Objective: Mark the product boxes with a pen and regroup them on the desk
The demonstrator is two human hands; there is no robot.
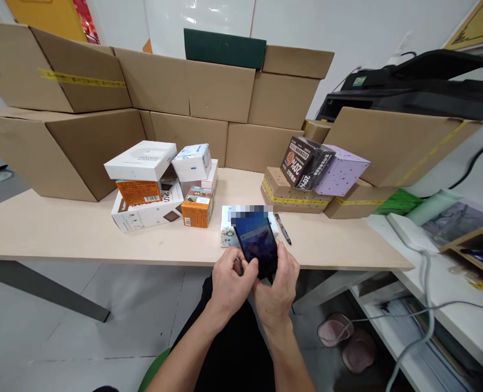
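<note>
A dark smartphone [258, 245] with a lit bluish screen is tilted upward just over the table's front edge. My right hand [279, 286] grips its right side and lower end. On its lower left, my left hand [232, 280] is closed with curled fingers, the thumb on the lower part of the screen. Behind the phone lies a white patterned box [227, 228], partly hidden by it. A dark patterned pen [282, 228] rests on the table to the right of that box.
White and orange boxes [140, 160] are stacked on the left of the table [81, 234]. At right, a dark brown box [300, 163] and a lilac box [343, 171] lean on small cartons. Large cardboard boxes [220, 90] wall the back; a black printer [408, 87] stands far right.
</note>
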